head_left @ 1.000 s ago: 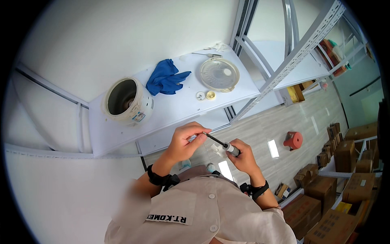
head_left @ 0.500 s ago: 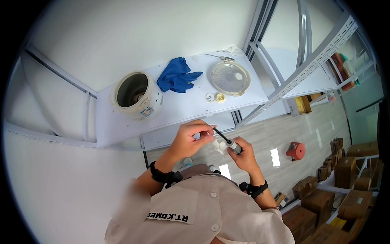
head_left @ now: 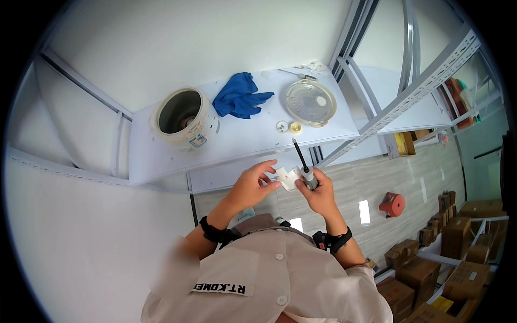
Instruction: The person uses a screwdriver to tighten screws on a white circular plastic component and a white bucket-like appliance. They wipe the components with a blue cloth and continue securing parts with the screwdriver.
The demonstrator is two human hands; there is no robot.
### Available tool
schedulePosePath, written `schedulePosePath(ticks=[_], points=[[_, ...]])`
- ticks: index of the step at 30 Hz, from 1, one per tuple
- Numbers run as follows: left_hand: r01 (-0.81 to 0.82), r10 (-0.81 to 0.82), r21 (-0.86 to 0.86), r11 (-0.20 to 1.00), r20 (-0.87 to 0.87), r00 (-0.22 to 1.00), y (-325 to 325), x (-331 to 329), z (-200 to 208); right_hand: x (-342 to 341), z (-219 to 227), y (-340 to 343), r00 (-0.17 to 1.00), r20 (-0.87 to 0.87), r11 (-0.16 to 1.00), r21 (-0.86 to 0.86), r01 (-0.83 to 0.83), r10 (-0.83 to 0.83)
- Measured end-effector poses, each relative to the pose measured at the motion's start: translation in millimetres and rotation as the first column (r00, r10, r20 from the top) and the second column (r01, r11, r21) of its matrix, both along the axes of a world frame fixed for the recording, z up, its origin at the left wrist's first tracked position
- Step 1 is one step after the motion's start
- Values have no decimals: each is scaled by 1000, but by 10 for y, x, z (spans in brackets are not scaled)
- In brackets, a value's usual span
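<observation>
Right hand (head_left: 319,192) closed round the grey handle of a screwdriver (head_left: 302,160), tip pointing away from me. White plastic piece (head_left: 290,179) between my hands, its right edge seemingly at my right thumb. Left hand (head_left: 252,184) open, fingers curled and parted by the piece's left edge; can't tell if they touch it.

Risks, my judgement: right hand minds 2 things, so a weak thumb hold could drop the piece to the floor (head_left: 347,196). A careless wrist turn could jab my left fingers with the tip. Knocking the shelf (head_left: 242,141) could spill the small dishes.

Count: 1 screwdriver in hand, 1 white piece; on the shelf 1 pot (head_left: 210,128), 1 blue cloth (head_left: 240,98), 1 clear lid (head_left: 309,102), 2 small dishes (head_left: 295,127), 1 grey-handled tool (head_left: 307,77). Below, 1 red stool (head_left: 391,205).
</observation>
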State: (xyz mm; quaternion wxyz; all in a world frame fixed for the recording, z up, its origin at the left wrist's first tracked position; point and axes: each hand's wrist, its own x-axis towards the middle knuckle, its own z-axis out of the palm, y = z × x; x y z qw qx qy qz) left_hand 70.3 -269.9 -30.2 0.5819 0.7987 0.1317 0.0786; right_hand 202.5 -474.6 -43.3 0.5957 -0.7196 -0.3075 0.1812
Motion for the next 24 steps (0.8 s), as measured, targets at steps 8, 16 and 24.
schedulePosePath(ticks=[8, 16, 24], points=[[-39, 38, 14, 999, 53, 998, -44, -85, -103, -41, -103, 168, 996, -64, 997, 47, -57, 60], [-208, 177, 304, 930, 128, 976, 37, -353, 10, -7, -370, 427, 979, 74, 978, 67, -196, 191], [-459, 434, 461, 759, 167, 885, 610, -728, -40, -34, -561, 874, 961, 101, 963, 51, -263, 257]])
